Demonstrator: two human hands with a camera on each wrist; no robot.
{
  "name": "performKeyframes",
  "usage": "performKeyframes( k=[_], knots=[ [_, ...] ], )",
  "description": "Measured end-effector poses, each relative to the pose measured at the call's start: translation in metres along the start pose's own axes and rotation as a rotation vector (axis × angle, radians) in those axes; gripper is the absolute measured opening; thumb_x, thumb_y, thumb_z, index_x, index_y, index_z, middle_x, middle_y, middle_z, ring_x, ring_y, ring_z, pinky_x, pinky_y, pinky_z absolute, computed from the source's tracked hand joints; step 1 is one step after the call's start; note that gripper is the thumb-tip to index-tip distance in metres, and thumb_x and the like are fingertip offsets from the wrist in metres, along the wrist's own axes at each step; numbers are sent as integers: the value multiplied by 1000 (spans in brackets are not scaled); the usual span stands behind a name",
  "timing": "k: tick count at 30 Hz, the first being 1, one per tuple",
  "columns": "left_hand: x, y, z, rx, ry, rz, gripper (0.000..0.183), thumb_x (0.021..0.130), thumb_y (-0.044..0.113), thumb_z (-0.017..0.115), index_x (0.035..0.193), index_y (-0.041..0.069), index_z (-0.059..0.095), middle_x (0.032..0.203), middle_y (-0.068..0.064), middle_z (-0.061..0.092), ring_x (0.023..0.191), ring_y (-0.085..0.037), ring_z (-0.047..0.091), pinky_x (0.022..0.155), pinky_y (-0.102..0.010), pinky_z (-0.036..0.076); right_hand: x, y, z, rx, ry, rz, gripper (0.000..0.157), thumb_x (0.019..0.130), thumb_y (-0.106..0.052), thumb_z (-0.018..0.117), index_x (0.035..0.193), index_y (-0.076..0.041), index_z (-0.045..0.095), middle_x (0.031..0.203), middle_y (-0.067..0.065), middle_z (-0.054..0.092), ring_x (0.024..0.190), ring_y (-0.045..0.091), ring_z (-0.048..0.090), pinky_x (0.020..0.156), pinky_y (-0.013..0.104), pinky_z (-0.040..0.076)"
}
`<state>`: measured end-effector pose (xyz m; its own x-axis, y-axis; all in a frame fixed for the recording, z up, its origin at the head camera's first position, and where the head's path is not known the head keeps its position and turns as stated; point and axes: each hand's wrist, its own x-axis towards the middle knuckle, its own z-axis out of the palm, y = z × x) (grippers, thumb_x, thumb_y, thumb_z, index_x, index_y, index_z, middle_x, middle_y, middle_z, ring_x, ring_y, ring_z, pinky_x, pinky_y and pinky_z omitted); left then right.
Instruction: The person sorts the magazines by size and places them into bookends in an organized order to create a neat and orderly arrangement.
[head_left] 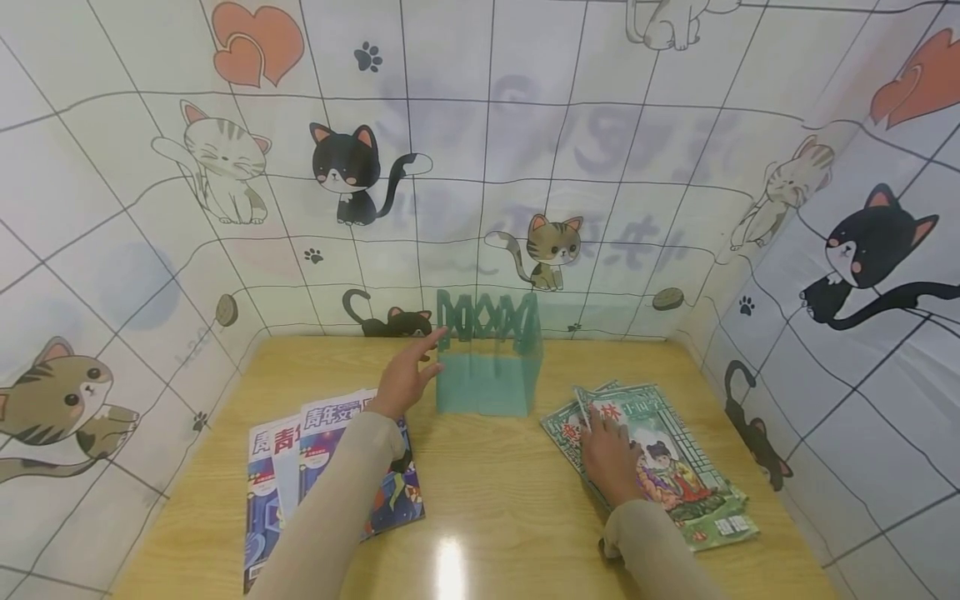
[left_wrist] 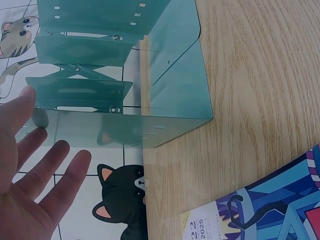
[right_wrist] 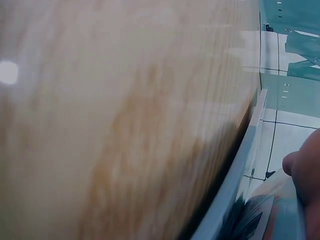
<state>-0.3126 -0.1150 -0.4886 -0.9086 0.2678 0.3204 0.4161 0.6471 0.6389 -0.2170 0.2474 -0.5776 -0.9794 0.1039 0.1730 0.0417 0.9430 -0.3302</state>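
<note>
A teal expandable book rack [head_left: 483, 392] stands at the middle back of the table. My left hand [head_left: 405, 379] reaches to its left side panel [left_wrist: 100, 127]; in the left wrist view the fingers [left_wrist: 67, 185] are spread and fairly straight, with the thumb close to the panel's edge. My right hand [head_left: 609, 454] rests on the top magazine [head_left: 663, 458] of an overlapping green-covered pile at the right, fingers near its left edge. In the right wrist view only a fingertip [right_wrist: 307, 165] shows, beside magazine edges [right_wrist: 235, 180] raised over the table; the other fingers are hidden.
Several purple-blue magazines [head_left: 262, 483] lie fanned at the left, partly beneath my left forearm in the head view. Behind the wooden table [head_left: 480, 500] and along its sides hangs a white cat-print sheet [head_left: 465, 150].
</note>
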Motion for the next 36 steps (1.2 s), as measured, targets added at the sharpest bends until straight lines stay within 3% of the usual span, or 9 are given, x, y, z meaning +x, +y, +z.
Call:
performKeyframes(
  k=[5, 10, 15, 25, 32, 36],
  knots=[
    [0, 0, 0, 5, -9, -6, 68, 94, 20, 66, 150, 40, 34, 138, -3, 54, 111, -27, 59, 86, -49, 50, 1, -2, -2, 4, 34, -5, 49, 104, -22, 44, 147, 0, 36, 131, 30, 51, 116, 51, 48, 84, 73, 38],
    [-1, 1, -1, -6, -18, -25, 67, 95, 21, 66, 150, 42, 33, 140, -2, 53, 113, -27, 58, 86, -49, 50, 1, -4, -9, 24, 96, -46, 48, 101, -16, 49, 144, 5, 40, 119, 32, 58, 100, 49, 59, 76, 62, 49],
    [0, -1, 1, -10, -6, -15, 70, 94, 18, 66, 150, 43, 32, 139, -3, 53, 112, -27, 59, 85, -50, 51, -5, -9, -18, 53, 86, -30, 46, 102, -19, 48, 142, 3, 43, 120, 29, 60, 97, 48, 61, 75, 61, 50],
    [2, -4, 5, -19, -13, -9, 71, 94, 18, 66, 149, 45, 31, 140, -5, 53, 112, -27, 58, 84, -50, 51, -23, -15, -25, 55, 125, -71, 43, 103, -21, 44, 140, 2, 45, 100, 28, 65, 82, 47, 63, 66, 60, 49],
    [3, -6, 5, -24, -16, 11, 69, 95, 18, 64, 151, 41, 31, 144, -2, 48, 114, -26, 57, 87, -49, 50, -38, -25, -28, 90, 188, -170, 43, 101, -16, 49, 141, 1, 46, 110, 26, 65, 87, 45, 63, 70, 58, 50],
    [3, -6, 5, -20, -14, 23, 68, 96, 19, 63, 151, 39, 30, 146, -1, 46, 116, -26, 56, 89, -47, 50, -44, -32, -29, 112, 177, -171, 44, 101, -17, 50, 143, -3, 46, 116, 25, 64, 88, 46, 63, 70, 59, 50]
  ],
)
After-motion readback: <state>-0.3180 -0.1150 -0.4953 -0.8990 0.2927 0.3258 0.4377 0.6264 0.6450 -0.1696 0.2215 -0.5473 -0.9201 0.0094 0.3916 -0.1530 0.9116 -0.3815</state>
